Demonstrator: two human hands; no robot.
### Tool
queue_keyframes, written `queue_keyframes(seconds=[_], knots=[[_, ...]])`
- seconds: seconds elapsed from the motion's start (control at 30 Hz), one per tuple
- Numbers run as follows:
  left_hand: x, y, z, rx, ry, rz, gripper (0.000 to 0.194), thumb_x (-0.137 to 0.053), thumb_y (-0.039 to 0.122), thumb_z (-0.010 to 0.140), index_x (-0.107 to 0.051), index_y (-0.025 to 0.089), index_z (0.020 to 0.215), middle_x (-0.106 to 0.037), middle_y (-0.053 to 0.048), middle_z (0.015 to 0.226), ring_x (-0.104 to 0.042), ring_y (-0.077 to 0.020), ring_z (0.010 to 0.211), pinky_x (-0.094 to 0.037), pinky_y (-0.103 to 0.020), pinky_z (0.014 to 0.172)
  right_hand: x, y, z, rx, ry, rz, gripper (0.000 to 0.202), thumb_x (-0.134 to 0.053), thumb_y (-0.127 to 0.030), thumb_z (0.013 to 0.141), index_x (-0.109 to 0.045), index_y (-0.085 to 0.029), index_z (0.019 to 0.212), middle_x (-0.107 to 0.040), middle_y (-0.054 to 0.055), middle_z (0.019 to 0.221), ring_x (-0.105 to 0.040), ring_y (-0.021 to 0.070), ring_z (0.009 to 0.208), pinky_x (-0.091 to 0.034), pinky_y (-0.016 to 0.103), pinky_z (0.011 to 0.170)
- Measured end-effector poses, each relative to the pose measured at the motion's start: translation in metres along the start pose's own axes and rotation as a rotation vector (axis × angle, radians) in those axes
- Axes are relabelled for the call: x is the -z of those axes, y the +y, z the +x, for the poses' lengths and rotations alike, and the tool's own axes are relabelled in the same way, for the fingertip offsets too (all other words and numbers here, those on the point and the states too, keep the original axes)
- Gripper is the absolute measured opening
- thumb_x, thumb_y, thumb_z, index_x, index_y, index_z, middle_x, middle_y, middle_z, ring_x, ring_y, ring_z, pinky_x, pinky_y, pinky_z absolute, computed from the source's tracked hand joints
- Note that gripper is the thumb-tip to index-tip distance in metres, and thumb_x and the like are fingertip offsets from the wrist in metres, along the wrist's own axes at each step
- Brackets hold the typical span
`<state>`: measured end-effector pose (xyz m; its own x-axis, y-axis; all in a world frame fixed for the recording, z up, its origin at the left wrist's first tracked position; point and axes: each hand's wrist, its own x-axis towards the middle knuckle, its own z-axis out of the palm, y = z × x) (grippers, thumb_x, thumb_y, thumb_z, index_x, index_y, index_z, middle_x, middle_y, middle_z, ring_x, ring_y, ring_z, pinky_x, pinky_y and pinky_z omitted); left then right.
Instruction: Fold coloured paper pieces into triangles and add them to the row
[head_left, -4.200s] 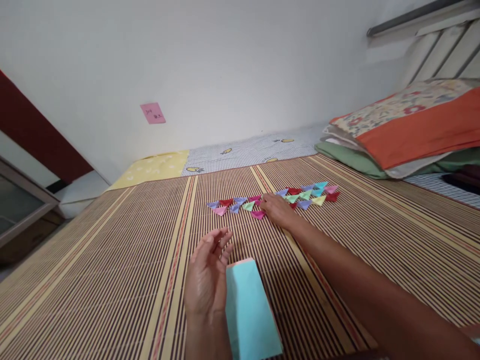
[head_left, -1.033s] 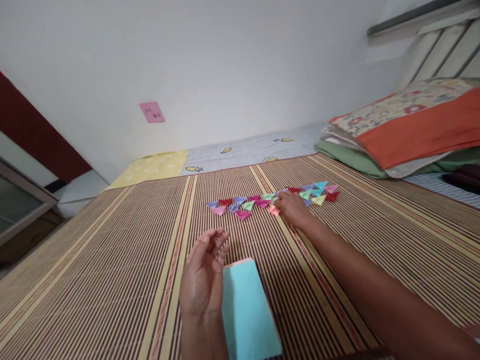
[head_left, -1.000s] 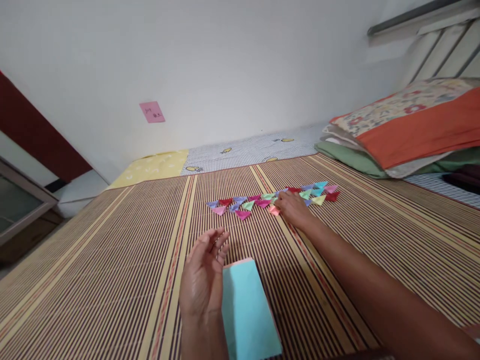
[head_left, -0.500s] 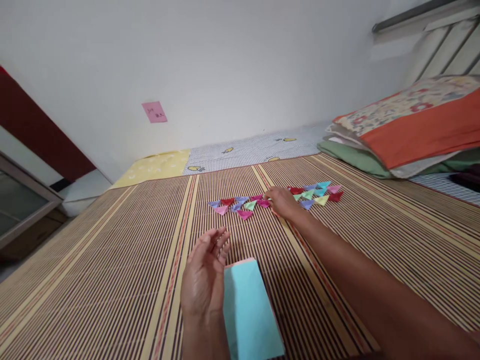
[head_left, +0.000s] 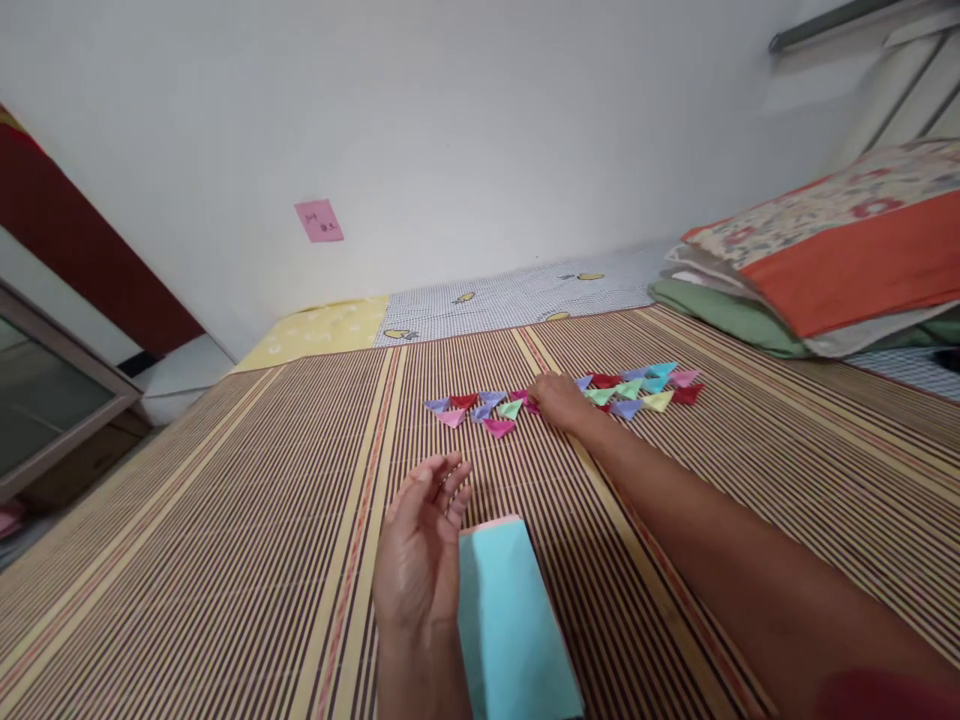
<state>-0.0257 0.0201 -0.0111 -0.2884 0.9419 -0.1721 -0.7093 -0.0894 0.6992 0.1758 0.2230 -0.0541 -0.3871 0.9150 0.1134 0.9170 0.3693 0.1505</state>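
Small folded paper triangles in many colours lie in rows across the striped mat, among them a pink one and a yellow one. My right hand reaches into the middle of the rows, fingers curled down beside a magenta triangle. Its fingertips are hidden, so what they pinch does not show. Nearer to me, my left hand is raised with the palm turned inward, fingers loosely bent and apart, holding nothing. Right beside it lies a stack of light blue paper with a pink edge showing at the far end.
The bamboo-striped mat covers the bed. Folded bedding is piled at the right. Patterned sheet shows along the wall, where a pink note is stuck. A framed glass panel stands at the left.
The whole view has shifted a little, moving the scene slightly right. My right hand now covers more of the magenta triangle. My left hand keeps its pose beside the paper stack.
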Motion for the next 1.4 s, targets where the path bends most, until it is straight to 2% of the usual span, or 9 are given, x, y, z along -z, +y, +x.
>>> queue_keyframes(seconds=[0.2, 0.37, 0.5, 0.6, 0.7, 0.83, 1.03, 1.2, 1.4], knots=[[0.002, 0.001, 0.001, 0.003, -0.015, 0.014, 0.019, -0.079, 0.026, 0.077, -0.076, 0.014, 0.090, -0.075, -0.010, 0.101, -0.071, -0.0229, 0.098, -0.056, -0.031, 0.082, 0.006, 0.001, -0.004, 0.014, 0.073, 0.017, 0.029, -0.063, -0.033, 0.098, -0.063, -0.016, 0.122, -0.065, 0.009, 0.123, -0.066, 0.0234, 0.105, -0.056, 0.045, 0.090], [-0.005, -0.002, -0.003, -0.034, -0.022, 0.109, 0.022, -0.078, 0.032, 0.076, -0.074, 0.014, 0.089, -0.075, -0.011, 0.102, -0.071, -0.0231, 0.095, -0.056, -0.033, 0.081, 0.044, -0.007, -0.042, 0.030, 0.241, 0.081, 0.018, -0.055, -0.017, 0.100, -0.071, -0.013, 0.095, -0.068, 0.013, 0.104, -0.059, 0.0270, 0.105, -0.045, 0.042, 0.088], [-0.014, -0.012, -0.010, -0.102, -0.083, 0.381, 0.026, -0.074, 0.035, 0.083, -0.072, 0.019, 0.104, -0.073, -0.011, 0.114, -0.068, -0.0244, 0.107, -0.053, -0.037, 0.090, 0.073, -0.045, -0.093, 0.093, 0.402, 0.160, 0.018, -0.052, -0.017, 0.101, -0.069, -0.017, 0.101, -0.067, 0.009, 0.106, -0.055, 0.0242, 0.102, -0.038, 0.038, 0.088], [-0.018, -0.016, -0.015, -0.103, -0.170, 0.432, 0.036, -0.072, 0.029, 0.085, -0.068, 0.023, 0.121, -0.070, -0.011, 0.125, -0.064, -0.0250, 0.117, -0.050, -0.041, 0.100, 0.078, -0.082, -0.118, 0.243, 0.659, 0.367, 0.014, -0.055, -0.016, 0.096, -0.067, -0.015, 0.089, -0.066, 0.008, 0.094, -0.054, 0.0243, 0.090, -0.036, 0.038, 0.080], [-0.017, -0.017, -0.016, -0.143, -0.215, 0.439, 0.036, -0.069, 0.027, 0.087, -0.068, 0.023, 0.123, -0.068, -0.011, 0.129, -0.062, -0.0250, 0.122, -0.046, -0.042, 0.105, 0.077, -0.107, -0.126, 0.260, 0.764, 0.460, 0.021, -0.052, -0.016, 0.098, -0.064, -0.016, 0.080, -0.063, 0.007, 0.082, -0.052, 0.0233, 0.081, -0.033, 0.037, 0.073], [-0.012, -0.016, -0.013, -0.168, -0.180, 0.425, 0.027, -0.066, 0.031, 0.089, -0.073, 0.019, 0.112, -0.073, -0.011, 0.117, -0.068, -0.0244, 0.110, -0.050, -0.042, 0.101, 0.087, -0.115, -0.131, 0.270, 0.744, 0.570, 0.015, -0.054, -0.013, 0.096, -0.065, -0.016, 0.086, -0.066, 0.007, 0.089, -0.055, 0.0234, 0.086, -0.037, 0.038, 0.076], [-0.009, -0.018, -0.009, -0.248, -0.113, 0.486, 0.027, -0.065, 0.036, 0.090, -0.074, 0.018, 0.109, -0.075, -0.011, 0.111, -0.070, -0.0230, 0.103, -0.053, -0.038, 0.093, 0.106, -0.092, -0.146, 0.209, 0.769, 0.947, 0.008, -0.060, -0.014, 0.092, -0.068, -0.018, 0.093, -0.067, 0.007, 0.096, -0.061, 0.0230, 0.098, -0.046, 0.040, 0.089], [-0.014, -0.021, -0.012, -0.261, -0.139, 0.608, 0.026, -0.064, 0.034, 0.091, -0.075, 0.019, 0.108, -0.077, -0.010, 0.106, -0.070, -0.0241, 0.101, -0.053, -0.038, 0.089, 0.099, -0.084, -0.145, 0.027, 0.456, 1.213, 0.008, -0.062, -0.018, 0.089, -0.070, -0.019, 0.089, -0.070, 0.003, 0.084, -0.063, 0.0178, 0.077, -0.049, 0.030, 0.069], [-0.018, -0.019, -0.016, -0.402, -0.194, 0.851, 0.023, -0.058, 0.031, 0.094, -0.076, 0.021, 0.106, -0.076, -0.009, 0.107, -0.069, -0.0244, 0.100, -0.053, -0.037, 0.088, 0.089, -0.079, -0.141, 0.049, 0.180, 1.382, 0.012, -0.062, -0.021, 0.088, -0.071, -0.017, 0.082, -0.067, 0.000, 0.073, -0.057, 0.0127, 0.064, -0.043, 0.024, 0.057]])
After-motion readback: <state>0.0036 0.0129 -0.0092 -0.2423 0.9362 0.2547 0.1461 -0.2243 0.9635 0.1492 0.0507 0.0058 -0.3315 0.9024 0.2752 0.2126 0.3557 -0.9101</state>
